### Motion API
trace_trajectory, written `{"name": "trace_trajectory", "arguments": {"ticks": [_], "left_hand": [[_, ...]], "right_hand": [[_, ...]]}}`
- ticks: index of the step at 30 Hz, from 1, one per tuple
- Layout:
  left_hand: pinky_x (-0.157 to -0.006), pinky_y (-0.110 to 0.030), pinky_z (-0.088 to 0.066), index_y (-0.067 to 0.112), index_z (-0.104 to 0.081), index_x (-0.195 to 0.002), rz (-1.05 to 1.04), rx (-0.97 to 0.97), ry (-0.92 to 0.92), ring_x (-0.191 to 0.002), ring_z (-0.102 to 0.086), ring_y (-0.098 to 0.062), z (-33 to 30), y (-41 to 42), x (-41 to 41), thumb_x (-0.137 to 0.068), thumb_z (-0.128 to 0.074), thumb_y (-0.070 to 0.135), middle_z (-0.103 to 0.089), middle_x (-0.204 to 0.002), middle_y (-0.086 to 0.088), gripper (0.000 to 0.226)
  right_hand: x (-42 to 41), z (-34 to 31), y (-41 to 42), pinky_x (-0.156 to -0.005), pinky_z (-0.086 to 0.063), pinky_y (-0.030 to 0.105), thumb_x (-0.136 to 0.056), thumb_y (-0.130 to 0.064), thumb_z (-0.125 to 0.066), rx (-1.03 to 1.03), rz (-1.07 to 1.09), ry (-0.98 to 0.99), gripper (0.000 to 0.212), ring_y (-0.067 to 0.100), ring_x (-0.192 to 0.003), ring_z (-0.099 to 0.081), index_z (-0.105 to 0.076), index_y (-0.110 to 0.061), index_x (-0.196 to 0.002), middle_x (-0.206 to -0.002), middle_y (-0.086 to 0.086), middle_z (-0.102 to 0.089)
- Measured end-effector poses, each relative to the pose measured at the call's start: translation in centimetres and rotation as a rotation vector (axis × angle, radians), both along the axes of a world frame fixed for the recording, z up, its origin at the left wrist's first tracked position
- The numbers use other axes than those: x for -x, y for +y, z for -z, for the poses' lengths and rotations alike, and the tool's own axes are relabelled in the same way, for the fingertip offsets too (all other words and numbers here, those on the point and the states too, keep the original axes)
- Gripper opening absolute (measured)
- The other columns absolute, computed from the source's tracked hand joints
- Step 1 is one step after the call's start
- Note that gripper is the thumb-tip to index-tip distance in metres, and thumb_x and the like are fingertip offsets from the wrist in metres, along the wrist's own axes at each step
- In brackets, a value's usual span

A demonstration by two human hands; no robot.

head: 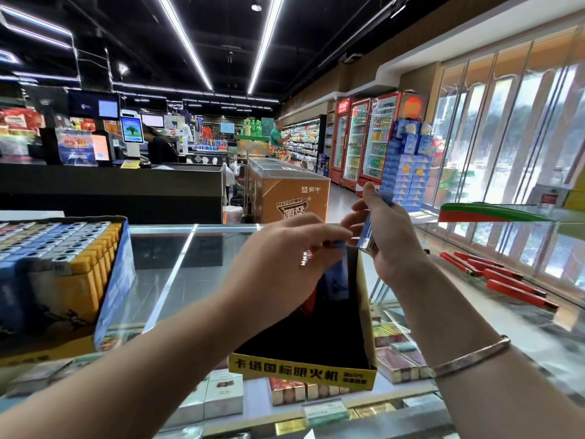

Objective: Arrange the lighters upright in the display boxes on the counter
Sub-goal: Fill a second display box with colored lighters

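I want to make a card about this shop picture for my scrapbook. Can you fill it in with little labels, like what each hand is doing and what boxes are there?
place: glass counter in a shop
left hand: pinches a blue lighter at its top, lowering it into the yellow box
right hand: grips a bunch of blue lighters
yellow box: open and mostly dark inside
full box: on the left, packed with upright lighters
red lighters: lying flat on the right of the counter

A yellow-fronted display box (302, 372) with black lettering holds a blue lighter (337, 277), while red lighters (506, 280) lie on clear glass.
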State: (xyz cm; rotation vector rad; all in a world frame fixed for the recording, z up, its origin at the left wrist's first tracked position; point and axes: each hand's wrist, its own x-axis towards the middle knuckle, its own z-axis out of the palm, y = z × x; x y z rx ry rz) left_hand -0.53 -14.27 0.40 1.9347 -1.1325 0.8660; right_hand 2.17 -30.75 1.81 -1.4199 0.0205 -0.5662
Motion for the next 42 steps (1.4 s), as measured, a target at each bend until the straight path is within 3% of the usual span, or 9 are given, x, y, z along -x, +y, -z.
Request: {"name": "trace_trajectory", "arguments": {"ticks": [3,7,13,19,24,31,34,38,42], "left_hand": [[-0.073,-0.026,-0.052,0.028,-0.068,-0.108,-0.128,-0.172,-0.138,-0.090,-0.066,-0.012,0.6,-0.1,-0.1,-0.080,-0.061,0.028,-0.070,-0.102,0.011,0.028],[-0.067,-0.031,-0.056,0.025,-0.073,-0.091,-0.109,-0.227,-0.173,-0.087,-0.064,-0.014,0.6,-0.1,-0.3,-0.079,-0.062,0.028,-0.071,-0.091,0.011,0.017],[-0.080,-0.035,-0.049,0.030,-0.073,-0.091,-0.120,-0.201,0.077,-0.097,-0.055,-0.008,0.4,-0.1,-0.7,-0.081,-0.068,0.026,-0.065,-0.100,0.016,0.012],[-0.083,-0.033,-0.047,0.036,-0.068,-0.103,-0.168,-0.314,0.106,-0.102,-0.048,-0.004,0.2,-0.2,-0.8,-0.086,-0.061,0.029,-0.059,-0.105,0.020,0.019],[-0.086,-0.034,-0.047,0.035,-0.067,-0.108,-0.124,-0.282,0.140,-0.104,-0.048,-0.003,0.6,0.1,-1.1,-0.088,-0.056,0.036,-0.058,-0.106,0.020,0.023],[-0.081,-0.026,-0.046,0.039,-0.060,-0.105,-0.024,-0.044,0.260,-0.095,-0.055,0.001,0.7,0.0,-1.1,-0.083,-0.048,0.058,-0.062,-0.094,0.024,0.032],[-0.068,-0.008,-0.043,0.036,-0.062,-0.088,0.071,0.130,0.323,-0.078,-0.060,0.008,0.4,-0.2,-0.8,-0.083,-0.062,0.040,-0.065,-0.079,0.024,0.006],[-0.073,-0.020,-0.052,0.026,-0.065,-0.092,0.205,0.360,0.473,-0.080,-0.066,-0.009,-0.1,0.1,-0.9,-0.086,-0.062,0.017,-0.070,-0.084,0.005,0.011],[-0.072,-0.014,-0.050,0.022,-0.062,-0.095,0.276,0.604,0.539,-0.081,-0.065,-0.008,-1.1,1.0,-0.9,-0.088,-0.056,0.007,-0.069,-0.085,0.004,0.018]], "right_hand": [[-0.2,0.0,0.1,-0.044,-0.046,0.022,-0.097,-0.038,-0.043,0.012,0.013,-0.008,0.037,0.014,-0.044,-0.055,-0.052,-0.009,-0.075,-0.049,0.001,-0.060],[-0.4,0.1,0.3,-0.047,-0.046,0.025,-0.097,-0.038,-0.044,0.043,0.035,-0.015,0.035,0.015,-0.045,-0.053,-0.051,-0.009,-0.077,-0.053,0.004,-0.060],[-0.5,0.2,0.3,-0.045,-0.047,0.023,-0.096,-0.039,-0.044,0.054,0.041,-0.020,0.036,0.014,-0.044,-0.054,-0.052,-0.010,-0.077,-0.051,0.002,-0.060],[-0.5,0.2,0.3,-0.044,-0.045,0.023,-0.096,-0.039,-0.044,0.006,0.020,-0.058,0.038,0.015,-0.042,-0.053,-0.051,-0.009,-0.075,-0.049,0.003,-0.060],[-0.2,-0.3,0.3,-0.060,-0.046,0.030,-0.094,-0.049,-0.038,-0.066,-0.014,-0.144,0.052,0.017,-0.054,-0.060,-0.057,-0.013,-0.063,-0.054,0.003,-0.062],[0.5,-0.5,1.8,-0.064,-0.047,0.031,-0.088,-0.057,-0.027,0.086,-0.270,-0.263,0.061,0.019,-0.061,-0.059,-0.062,-0.012,-0.066,-0.064,0.006,-0.063],[0.6,-0.4,2.5,-0.066,-0.048,0.031,-0.091,-0.055,-0.019,0.141,-0.337,-0.263,0.066,0.018,-0.060,-0.058,-0.064,-0.012,-0.070,-0.065,0.005,-0.062],[0.6,-0.6,2.5,-0.078,-0.045,0.038,-0.079,-0.055,-0.033,0.221,-0.270,-0.253,0.050,0.018,-0.071,-0.059,-0.062,-0.014,-0.074,-0.071,0.001,-0.064],[0.6,-0.4,2.2,-0.078,-0.041,0.038,-0.080,-0.049,-0.044,0.336,-0.239,-0.215,0.040,0.016,-0.070,-0.058,-0.064,-0.014,-0.082,-0.071,0.000,-0.065]]}}
